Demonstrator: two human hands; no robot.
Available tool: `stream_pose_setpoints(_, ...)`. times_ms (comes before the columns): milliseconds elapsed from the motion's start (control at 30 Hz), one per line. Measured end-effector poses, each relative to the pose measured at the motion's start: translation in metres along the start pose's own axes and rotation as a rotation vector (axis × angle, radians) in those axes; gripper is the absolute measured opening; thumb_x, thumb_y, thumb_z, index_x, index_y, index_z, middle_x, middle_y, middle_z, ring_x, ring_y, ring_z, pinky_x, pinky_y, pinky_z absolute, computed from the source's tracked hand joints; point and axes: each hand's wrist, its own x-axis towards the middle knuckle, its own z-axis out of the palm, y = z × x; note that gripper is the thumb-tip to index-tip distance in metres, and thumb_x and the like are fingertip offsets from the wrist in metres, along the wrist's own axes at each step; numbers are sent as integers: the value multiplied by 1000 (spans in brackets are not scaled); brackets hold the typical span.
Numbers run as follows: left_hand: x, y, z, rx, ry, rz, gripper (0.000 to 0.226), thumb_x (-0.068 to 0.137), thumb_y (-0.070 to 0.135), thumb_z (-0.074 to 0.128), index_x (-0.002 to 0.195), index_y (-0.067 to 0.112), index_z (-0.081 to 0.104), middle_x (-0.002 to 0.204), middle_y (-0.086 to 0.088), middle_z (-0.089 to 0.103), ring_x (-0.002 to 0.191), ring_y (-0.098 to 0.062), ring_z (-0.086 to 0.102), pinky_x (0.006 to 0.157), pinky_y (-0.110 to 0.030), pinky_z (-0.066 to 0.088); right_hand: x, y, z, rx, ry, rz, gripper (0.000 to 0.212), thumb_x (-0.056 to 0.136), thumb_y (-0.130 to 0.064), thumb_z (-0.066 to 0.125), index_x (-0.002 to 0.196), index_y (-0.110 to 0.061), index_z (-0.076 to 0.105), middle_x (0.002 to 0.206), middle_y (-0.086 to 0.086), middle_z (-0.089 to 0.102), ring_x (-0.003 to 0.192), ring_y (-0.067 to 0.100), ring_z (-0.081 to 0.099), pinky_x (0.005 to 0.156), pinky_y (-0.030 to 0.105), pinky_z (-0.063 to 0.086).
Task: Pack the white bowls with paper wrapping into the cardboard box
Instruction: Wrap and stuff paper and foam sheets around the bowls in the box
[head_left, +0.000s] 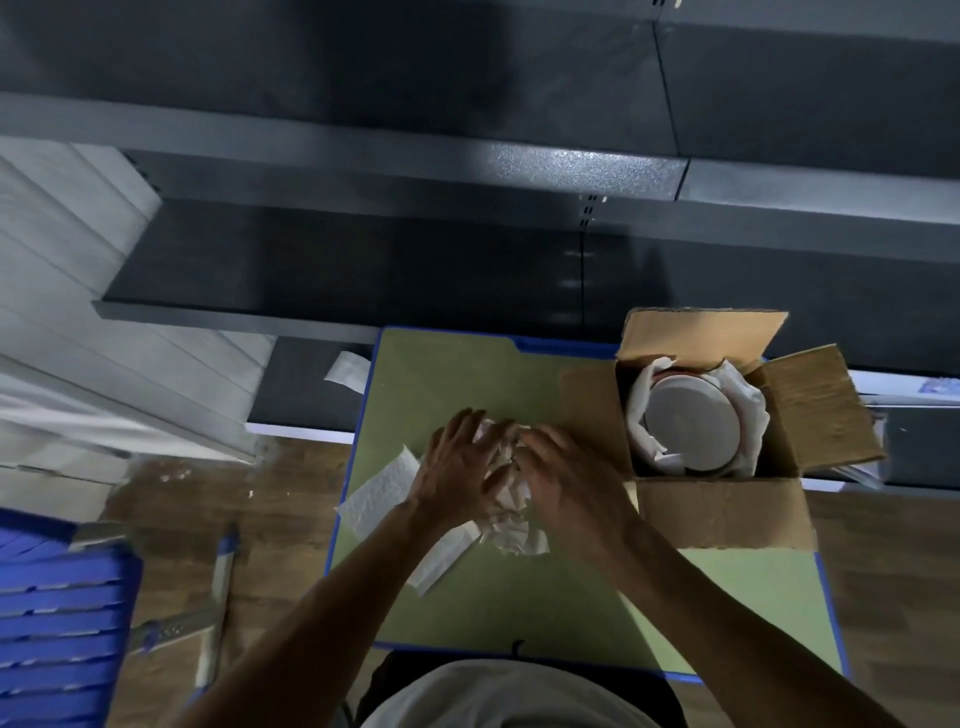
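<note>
One open cardboard box (722, 514) is set at the right of a green table (467, 374), with four flaps folded outward. One white bowl (691, 421), nested in paper, is seen inside it. One crumpled paper bundle (514, 525) lies mid-table, just left of the box; its contents are hidden. It is grasped by two hands, the left hand (457, 467) and the right hand (566, 483), fingers curved over it. One flat paper sheet (379, 493) is spread beneath the left wrist.
</note>
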Motion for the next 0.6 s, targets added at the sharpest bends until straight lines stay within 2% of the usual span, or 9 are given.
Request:
stream_pose_setpoints(133,-4,-14,-6,-81,49,-134,50,91,33,56,139,23,45,136,-4,50,123,-25,45,91,-38,44,4,-17,14,-4,-106,28,40,75,-11,68,114,-6,62,121,11,61,105,25,63,71,36,58)
stream_pose_setpoints(233,3,-18,-7,-64,-13,-142,55,91,33,57,144,26,41,139,-4,47,123,-25,43,93,-36,42,3,-24,15,-68,-181,124,45,63,-17,82,104,-5,68,106,11,65,90,23,67,58,31,55)
stream_pose_setpoints(267,8,-18,-6,-59,-39,-140,58,90,34,57,145,29,39,137,-4,47,122,-25,43,93,-36,42,2,-25,18,-86,-203,145,46,66,-18,80,107,-3,67,107,13,64,92,25,66,60,31,55)
stream_pose_setpoints(333,18,-16,-3,-17,-100,-140,62,88,36,58,146,35,36,130,-5,50,117,-25,45,92,-37,43,0,-27,27,-71,-236,134,46,79,-13,65,122,1,58,121,17,57,108,30,60,73,35,56)
stream_pose_setpoints(400,25,-13,0,-11,-131,-162,50,88,31,56,138,35,46,119,-3,56,111,-24,48,89,-36,41,-2,-27,29,-59,-227,120,47,84,-11,57,129,0,51,130,17,51,116,30,54,81,37,53)
stream_pose_setpoints(500,30,-11,-2,-79,-53,-193,25,89,22,56,113,28,62,106,-2,67,101,-25,59,84,-33,42,-4,-27,25,-31,-227,108,50,90,-12,50,138,-2,41,141,16,41,125,29,45,91,36,49)
stream_pose_setpoints(600,26,-13,-5,-177,76,-223,13,87,17,60,97,23,65,93,-2,71,84,-26,67,73,-34,52,-10,-28,24,19,-167,98,52,92,-14,50,141,-1,40,147,16,38,129,29,46,94,37,50)
